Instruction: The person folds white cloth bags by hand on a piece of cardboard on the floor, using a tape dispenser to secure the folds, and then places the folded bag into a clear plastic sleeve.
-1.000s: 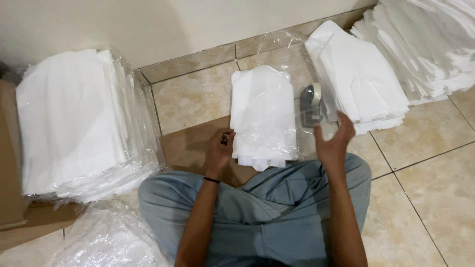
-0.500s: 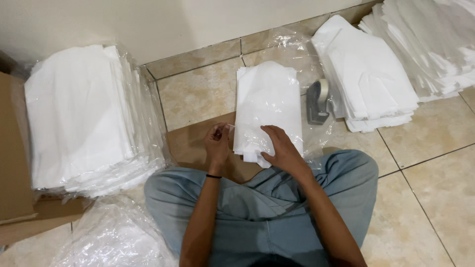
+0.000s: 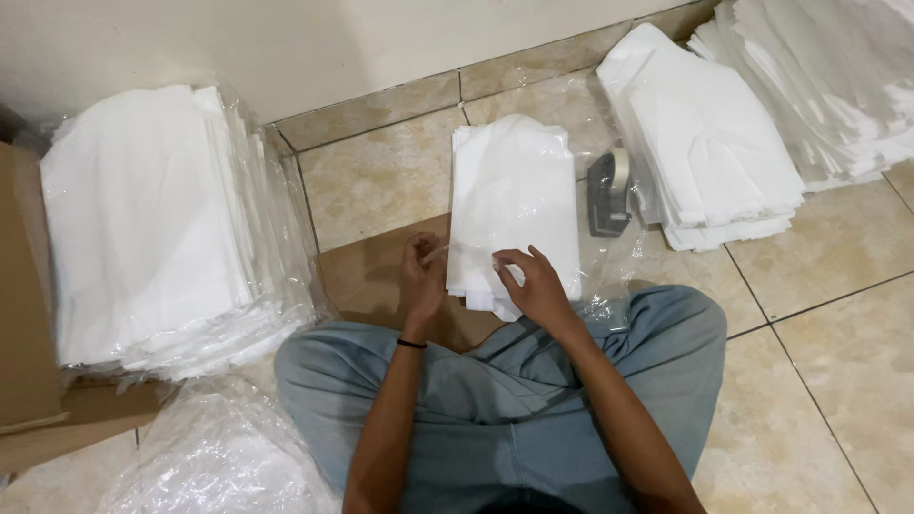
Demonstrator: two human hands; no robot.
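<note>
While the left hand (image 3: 422, 276) and right hand (image 3: 533, 286) pinched a strip of clear tape (image 3: 466, 253) stretched between them over the folded white garment (image 3: 514, 209) on the floor, the fingers were closed on its ends. I judged the tape could curl and stick to itself if it went slack.

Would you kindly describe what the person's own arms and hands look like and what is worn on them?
Both arms are bare from the elbow down, with no sleeves in view. The left hand has a thin black band around its wrist. The right hand wears nothing visible: no glove, ring or watch shows. Neither hand is gloved. Below them show blue-grey trousers.
</note>
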